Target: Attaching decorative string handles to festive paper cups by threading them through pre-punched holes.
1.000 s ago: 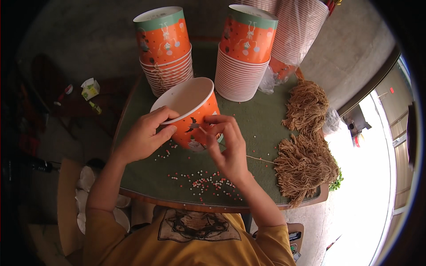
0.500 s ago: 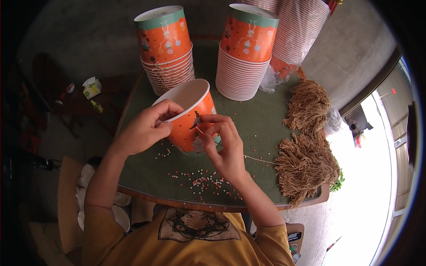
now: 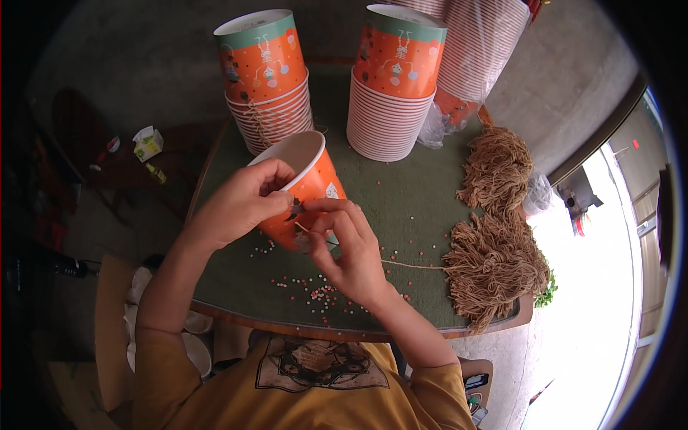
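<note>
An orange paper bucket [image 3: 320, 179] with a white rim and printed figures is tilted above the table. My left hand [image 3: 240, 202] is closed on its rim, the thumb outside and the fingers reaching in. My right hand [image 3: 351, 247] is close to the bucket's outer wall, its thumb and fingers pinching the end of a tan string [image 3: 416, 266]. That string runs right across the table to a heap of brown yarn [image 3: 494, 269]. Small white and orange beads [image 3: 324, 292] lie scattered beneath my hands. The bucket's lower part is partly hidden behind my right hand.
Two stacks of upside-down paper buckets, a left stack [image 3: 265, 79] and a right stack [image 3: 394, 86], stand at the back of the green-topped table [image 3: 380, 193]. Behind them is a plastic-wrapped stack [image 3: 480, 50]. Another yarn bundle [image 3: 496, 168] lies at the right edge.
The bucket has shifted a little left and turned in my left hand. My right hand has moved left and slightly down with the string, staying beside the bucket.
</note>
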